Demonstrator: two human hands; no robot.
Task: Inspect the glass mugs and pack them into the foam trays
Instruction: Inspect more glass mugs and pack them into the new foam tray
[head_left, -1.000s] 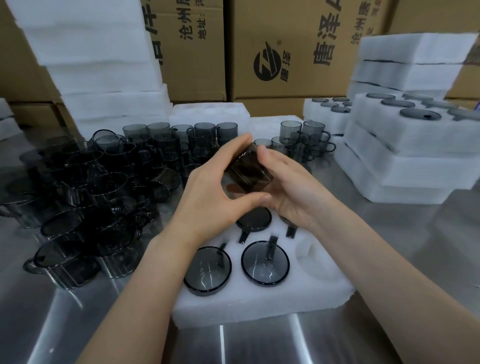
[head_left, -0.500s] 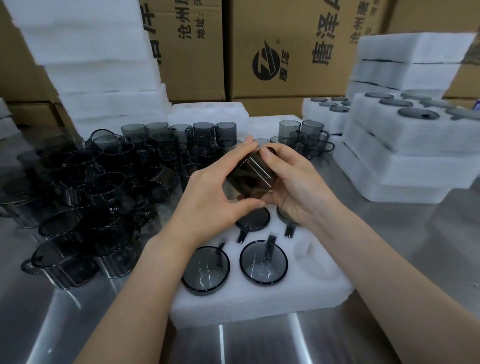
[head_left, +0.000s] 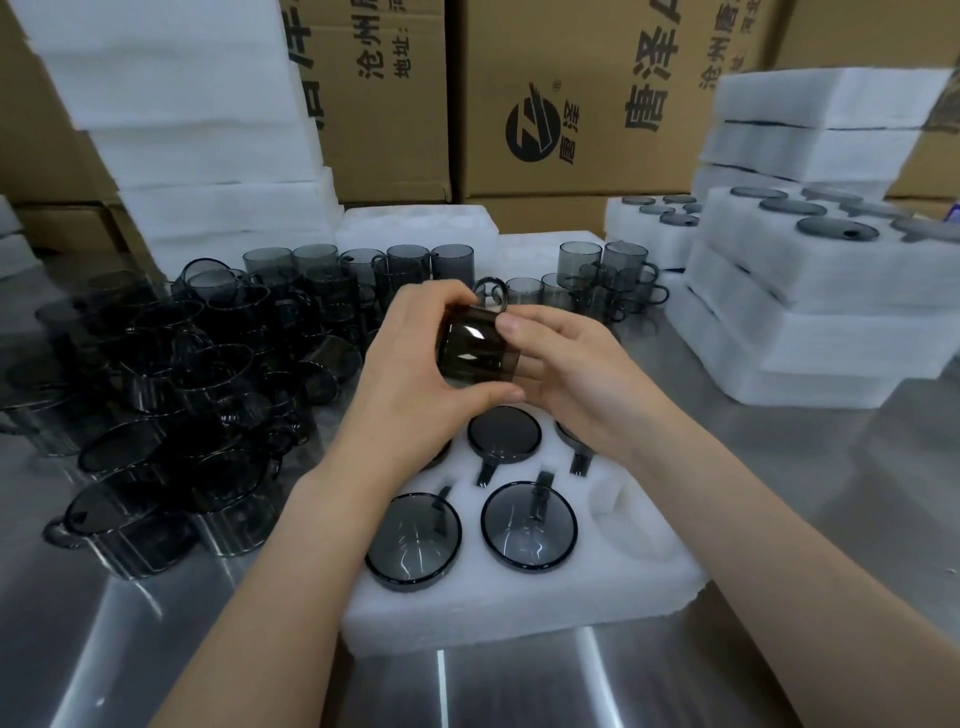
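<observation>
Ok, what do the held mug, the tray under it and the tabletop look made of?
The held mug: smoky grey glass, glossy; see-through, with sharp highlights. The tray: white foam, matte; soft, fuzzy cut edges. The tabletop: probably brushed stainless steel; streaky reflections.

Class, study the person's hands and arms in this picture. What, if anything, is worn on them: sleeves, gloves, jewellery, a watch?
Nothing worn shows. The left hand and right hand are bare, with no gloves or rings, and the one thumbnail in clear view looks short and plain. The left forearm and right forearm are bare to the picture's edge: no sleeve, watch or bracelet in view.
</observation>
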